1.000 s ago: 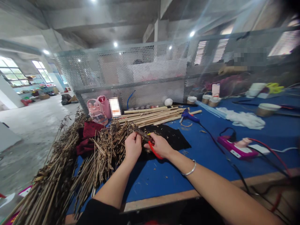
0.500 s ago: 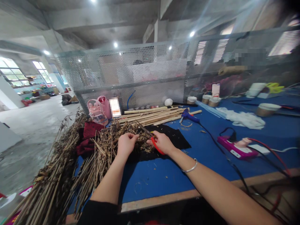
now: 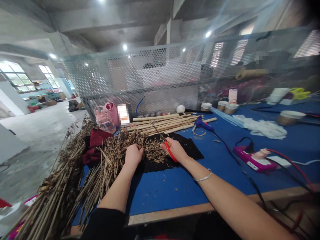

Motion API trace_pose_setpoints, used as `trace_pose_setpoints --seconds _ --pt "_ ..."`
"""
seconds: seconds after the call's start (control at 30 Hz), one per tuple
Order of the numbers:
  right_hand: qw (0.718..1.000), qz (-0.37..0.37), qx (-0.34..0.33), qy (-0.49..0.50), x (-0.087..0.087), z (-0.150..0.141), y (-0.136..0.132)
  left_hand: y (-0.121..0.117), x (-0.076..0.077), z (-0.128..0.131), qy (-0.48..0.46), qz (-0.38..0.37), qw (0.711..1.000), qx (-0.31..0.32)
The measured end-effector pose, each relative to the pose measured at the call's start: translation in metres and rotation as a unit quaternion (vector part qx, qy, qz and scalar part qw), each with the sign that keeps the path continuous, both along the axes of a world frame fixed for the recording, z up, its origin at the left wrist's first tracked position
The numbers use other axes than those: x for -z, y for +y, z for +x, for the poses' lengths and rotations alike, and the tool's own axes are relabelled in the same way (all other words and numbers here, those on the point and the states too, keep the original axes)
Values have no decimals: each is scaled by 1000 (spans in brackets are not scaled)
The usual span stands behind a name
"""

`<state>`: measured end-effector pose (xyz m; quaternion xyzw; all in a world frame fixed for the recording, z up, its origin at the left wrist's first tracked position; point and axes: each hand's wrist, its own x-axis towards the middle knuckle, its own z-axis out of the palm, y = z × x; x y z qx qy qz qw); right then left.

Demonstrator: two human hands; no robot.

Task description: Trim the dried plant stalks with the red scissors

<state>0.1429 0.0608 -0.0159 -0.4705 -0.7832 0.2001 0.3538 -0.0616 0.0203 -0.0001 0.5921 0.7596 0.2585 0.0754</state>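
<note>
My right hand (image 3: pixel 175 150) is wrapped round the red handles of a pair of scissors (image 3: pixel 170 151), whose dark blades point up and to the left. At the right edge of a heap of dried plant stalks (image 3: pixel 110 156), my left hand (image 3: pixel 134 156) is closed with its fingers curled in. What its fingertips hold is hidden against the brown stems. Between the hands, small dry clippings (image 3: pixel 156 150) are scattered over a black cloth (image 3: pixel 191 146) on the blue table (image 3: pixel 160 196).
Pale wooden sticks (image 3: pixel 172 122) lie behind the cloth, with a blue glue gun (image 3: pixel 203 124) at their right. A magenta power strip (image 3: pixel 256 160) with cords sits on the right. A pink bag (image 3: pixel 106 116) stands before a perforated metal screen (image 3: pixel 150 80). More stalks (image 3: pixel 52 196) hang over the left edge.
My left hand has moved left and down, away from the scissors and against the heap of stalks. My right hand has shifted slightly right with the scissors, uncovering more clippings.
</note>
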Motion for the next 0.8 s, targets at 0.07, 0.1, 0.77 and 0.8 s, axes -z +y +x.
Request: trace_pose_setpoints --seconds 0.07,0.1,0.77,0.8 --pt "1000 -8 -4 -3 -1 -1 -2 0 -2 -3 -9 18 1000 -4" --pt "1000 -12 -4 -5 -2 -1 -3 -1 -4 -4 -18 34 999 -7" --pt "980 -92 -72 158 -18 -12 -22 -19 -12 44 -424 86 891 135" --pt "977 -105 -90 161 -19 -13 -23 -20 -13 46 -429 76 889 140"
